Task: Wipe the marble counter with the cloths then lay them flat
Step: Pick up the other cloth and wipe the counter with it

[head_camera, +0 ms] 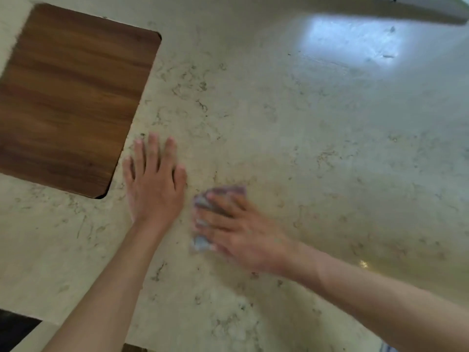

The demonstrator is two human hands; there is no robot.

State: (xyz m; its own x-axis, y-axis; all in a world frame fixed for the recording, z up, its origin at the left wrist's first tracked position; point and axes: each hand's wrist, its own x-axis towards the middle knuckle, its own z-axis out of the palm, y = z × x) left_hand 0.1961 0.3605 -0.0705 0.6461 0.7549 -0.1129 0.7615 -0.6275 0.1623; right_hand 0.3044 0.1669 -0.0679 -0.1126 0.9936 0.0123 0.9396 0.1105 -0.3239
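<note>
Head view: right hand [238, 229] pressing flat on small grey-purple cloth [203, 242], fingers straight, spread, cloth bunched beneath fingers on marble counter [304, 123]. Only 1 cloth visible. Left hand [154, 181] just left of cloth, palm down, fingers extended, resting on counter, holding nothing. Wooden board [71, 97] beyond left hand, further left. Frame blurred.

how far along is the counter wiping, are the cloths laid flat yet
Mid-wipe, by the look of it. The right hand presses a bunched grey-purple cloth onto the marble counter, blurred as if moving. The left hand lies flat on the bare stone beside the wooden board. How much has been wiped cannot be told. Only one cloth shows, still crumpled, so laying flat remains.
</note>
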